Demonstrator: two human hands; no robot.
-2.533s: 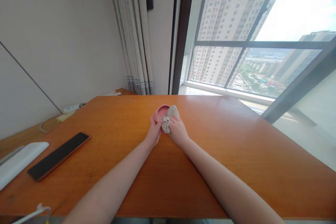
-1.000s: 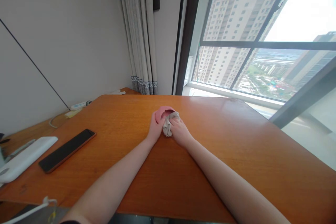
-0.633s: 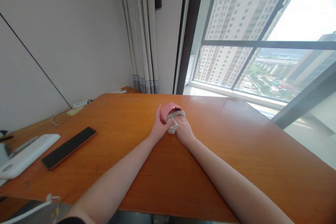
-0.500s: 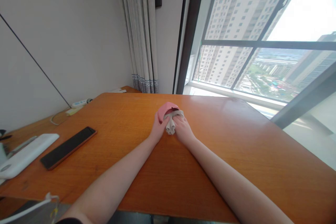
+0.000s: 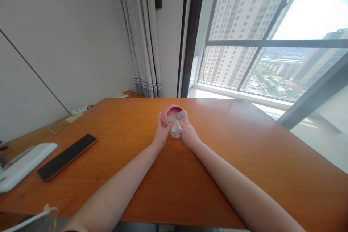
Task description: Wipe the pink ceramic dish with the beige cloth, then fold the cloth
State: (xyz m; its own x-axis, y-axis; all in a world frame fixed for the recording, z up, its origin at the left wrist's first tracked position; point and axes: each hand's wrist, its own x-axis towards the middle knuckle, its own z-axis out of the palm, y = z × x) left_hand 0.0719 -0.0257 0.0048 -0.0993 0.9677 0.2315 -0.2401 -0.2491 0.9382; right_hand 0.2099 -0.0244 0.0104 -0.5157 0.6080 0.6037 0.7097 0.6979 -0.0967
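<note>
A pink, hollow, bowl-like object (image 5: pixel 170 110) is tilted so that its opening partly faces me. My left hand (image 5: pixel 162 131) is closed on its left side, with the thumb near the cloth. A light grey cloth (image 5: pixel 176 129) lies across the opening, its folded end hanging down between my hands. On the right, my right hand (image 5: pixel 188 132) is closed on the cloth, and its fingertips are partly hidden by the fabric. Both hands are over the middle of the wooden table (image 5: pixel 217 159).
To the left lies a black phone (image 5: pixel 67 157) with a reddish edge, beside a white flat device (image 5: pixel 27 165). A power strip (image 5: pixel 79 110) and cable sit along the wall. A white cable (image 5: pixel 29 221) hangs at the near left edge. Beyond the table stand a curtain (image 5: pixel 144 43) and a window.
The pink object has turned, so more of its hollow inside shows. The cloth's right part has shifted slightly, and my hands stay close together. The camera view has moved a little.
</note>
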